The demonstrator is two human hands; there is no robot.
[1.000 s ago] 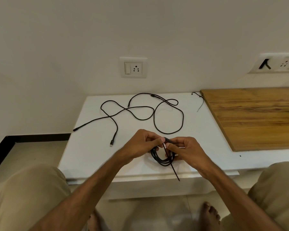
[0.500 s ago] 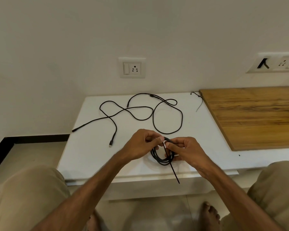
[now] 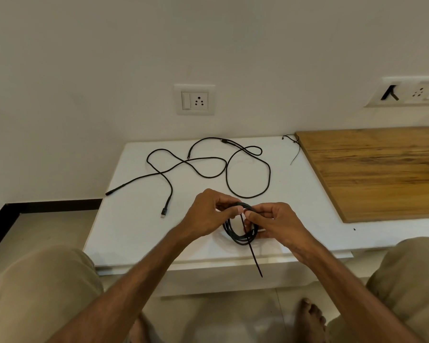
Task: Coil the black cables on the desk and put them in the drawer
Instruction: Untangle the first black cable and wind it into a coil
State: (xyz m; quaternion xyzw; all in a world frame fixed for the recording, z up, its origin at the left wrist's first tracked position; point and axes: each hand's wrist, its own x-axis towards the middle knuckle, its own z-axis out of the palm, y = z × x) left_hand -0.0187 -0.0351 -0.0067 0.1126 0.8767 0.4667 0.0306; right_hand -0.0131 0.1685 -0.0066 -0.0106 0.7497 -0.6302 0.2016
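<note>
1. A straight black tail juts from the grip toward the person, past the desk edge.
2. The left hand and right hand both pinch the top of the coil, thumbs nearly meeting.
3. The coil's loops hang below the grip, over the desk's near part.
4. Beyond the grip, a loose cable sprawls uncoiled on the desk.
5. Farther right, a thin wire lies beside a board.

- The left hand and right hand pinch the top of a coiled black cable, its loose end hanging past the white desk edge.
- A second black cable sprawls uncoiled behind.
- A wooden board lies at the right.
</note>
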